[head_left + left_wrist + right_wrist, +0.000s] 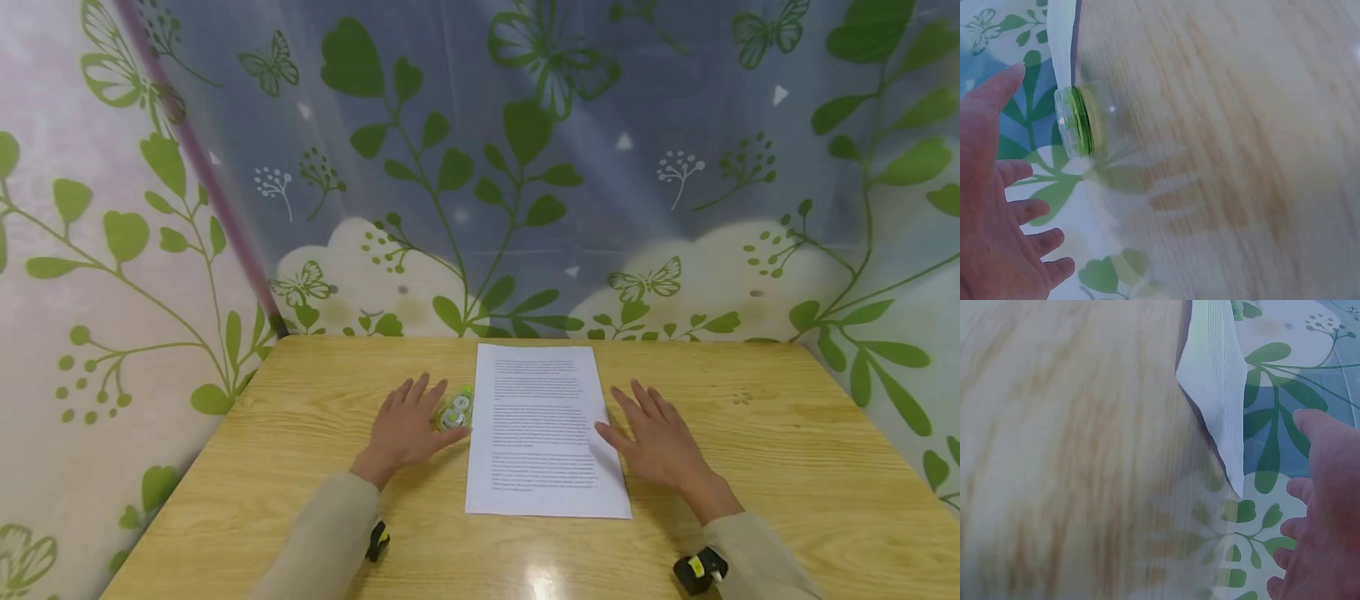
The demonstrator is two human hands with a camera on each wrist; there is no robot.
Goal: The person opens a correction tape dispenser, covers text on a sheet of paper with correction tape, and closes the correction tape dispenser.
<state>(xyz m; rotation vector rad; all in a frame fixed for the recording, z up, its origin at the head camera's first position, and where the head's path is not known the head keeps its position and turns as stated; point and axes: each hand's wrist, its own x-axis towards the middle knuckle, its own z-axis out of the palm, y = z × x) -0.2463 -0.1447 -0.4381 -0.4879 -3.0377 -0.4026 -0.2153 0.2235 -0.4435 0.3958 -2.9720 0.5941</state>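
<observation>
A printed sheet of paper [540,433] lies on the wooden table, lines of text across it. Just left of it is a clear and green correction tape dispenser [455,412] with pale reels inside, also seen on the tabletop in the left wrist view [1075,122]. My left hand [408,429] has its fingers spread beside the dispenser, thumb pointing toward the paper's left edge. On the other side, my right hand [660,442] is spread too, its thumb overlapping the paper's right edge in the head view. Neither hand holds anything. The right wrist view shows the paper's edge [1222,387] slightly lifted.
The wooden table [787,483] reaches back to a curtain [637,167] printed with leaves and butterflies, which also hangs along both sides. Black wrist cameras sit at the left cuff [378,542] and the right cuff [700,571].
</observation>
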